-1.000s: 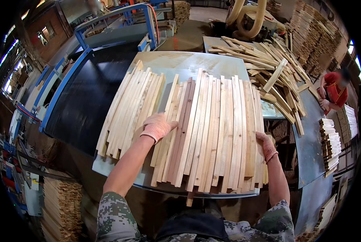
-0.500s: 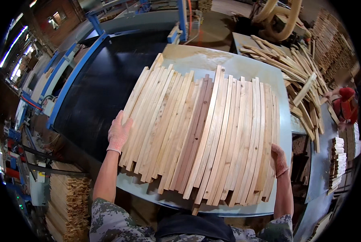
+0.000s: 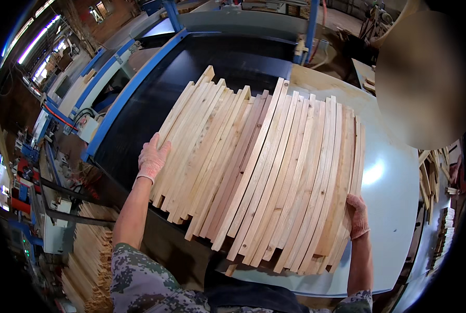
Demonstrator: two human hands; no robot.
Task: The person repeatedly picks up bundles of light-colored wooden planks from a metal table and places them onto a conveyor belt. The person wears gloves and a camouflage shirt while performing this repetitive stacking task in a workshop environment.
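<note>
A wide row of pale wooden strips (image 3: 274, 182) lies side by side, with some darker reddish strips (image 3: 242, 161) in the middle and uneven ends. Its left part is over a black belt (image 3: 207, 52), its right part over a pale smooth tabletop (image 3: 387, 208). At the row's left edge, my left hand (image 3: 152, 158), in a pinkish knit glove, presses its fingers against the outer strips. My right hand (image 3: 358, 216), gloved alike, grips the right edge near the close end, its fingers partly hidden. Between them the hands hold the row from both sides.
A blue-framed machine (image 3: 134, 94) borders the belt on the left and far side. Stacked wood (image 3: 89, 261) stands low on the left. Loose wood pieces (image 3: 430, 180) lie at the right. A blurred round patch covers part of the upper right.
The row of strips has shifted left with both hands, from the pale tabletop partly onto the black belt. My view has turned left too, and the blurred patch has appeared at the right.
</note>
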